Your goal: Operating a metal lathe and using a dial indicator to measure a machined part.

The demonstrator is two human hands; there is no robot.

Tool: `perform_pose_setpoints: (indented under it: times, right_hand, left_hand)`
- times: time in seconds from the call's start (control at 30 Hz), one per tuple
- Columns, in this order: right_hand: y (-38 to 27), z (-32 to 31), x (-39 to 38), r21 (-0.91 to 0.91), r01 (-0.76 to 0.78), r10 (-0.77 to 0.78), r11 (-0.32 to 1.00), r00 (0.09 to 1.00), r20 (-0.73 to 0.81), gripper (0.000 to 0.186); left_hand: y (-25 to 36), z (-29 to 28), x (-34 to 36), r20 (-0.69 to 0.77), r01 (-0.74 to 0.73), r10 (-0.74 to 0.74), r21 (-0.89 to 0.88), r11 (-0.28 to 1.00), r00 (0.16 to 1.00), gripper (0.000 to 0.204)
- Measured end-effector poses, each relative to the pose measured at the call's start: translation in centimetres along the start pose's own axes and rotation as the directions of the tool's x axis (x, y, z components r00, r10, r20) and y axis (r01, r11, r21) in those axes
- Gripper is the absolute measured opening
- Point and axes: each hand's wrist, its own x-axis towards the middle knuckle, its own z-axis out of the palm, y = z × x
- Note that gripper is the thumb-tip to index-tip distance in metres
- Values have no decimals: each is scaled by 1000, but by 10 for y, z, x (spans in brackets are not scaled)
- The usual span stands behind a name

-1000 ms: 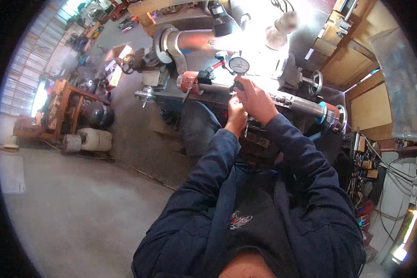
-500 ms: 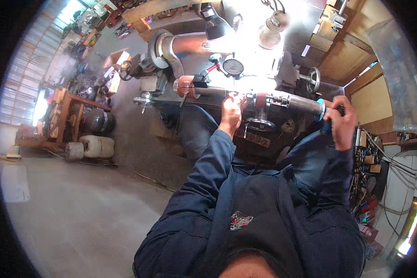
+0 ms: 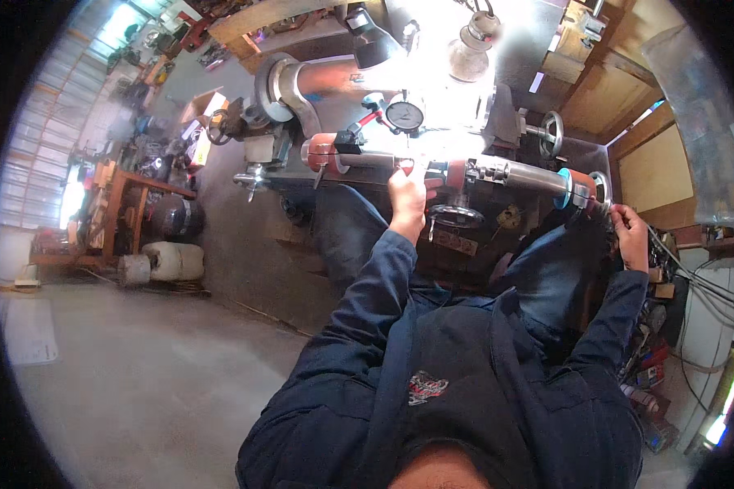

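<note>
A long metal spindle assembly lies across the machine in front of me, with an orange tailstock (image 3: 322, 152) at its left and a steel cylinder (image 3: 523, 176) at its right. My left hand (image 3: 409, 197) reaches up to the middle of this line, thumb and fingertips closed in bright glare that hides what they pinch. Just above them stands a round dial indicator (image 3: 404, 116) on a red jointed arm (image 3: 368, 121). A blue ring (image 3: 564, 189) and a metal handwheel (image 3: 603, 193) sit at the right end. My right hand (image 3: 630, 235) has its fingers closed at the handwheel's lower rim.
Below the spindle is a chrome handwheel (image 3: 457, 216); another handwheel (image 3: 551, 134) stands behind at the right. A black lamp head (image 3: 374, 45) hangs over the machine near an orange motor housing (image 3: 328, 79). White jugs (image 3: 175, 261) stand on the floor at left.
My right hand has moved right and down from the spindle's end to the handwheel's rim, uncovering the wheel. My left hand stays at the middle, its wrist slightly turned.
</note>
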Motion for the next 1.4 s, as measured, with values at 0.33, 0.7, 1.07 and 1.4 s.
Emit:
perform_pose_setpoints:
  times: [0.33,0.7,1.07,1.4]
  right_hand:
    - [-1,15,33,4,48,-46,999,974,-224,21]
    - [48,29,66,94,-126,131,988,991,-41,25]
    - [87,45,60,296,-200,153,934,973,174,22]
    - [49,31,21,6,-448,423,894,848,318,22]
  left_hand:
    - [-17,-56,-5,-32,-63,64,39,997,997,24]
    - [-36,-78,6,16,12,-14,121,993,1000,9]
    - [-40,-77,7,8,-8,7,145,989,1000,9]
    - [-39,-75,7,-6,-6,7,150,989,1000,9]
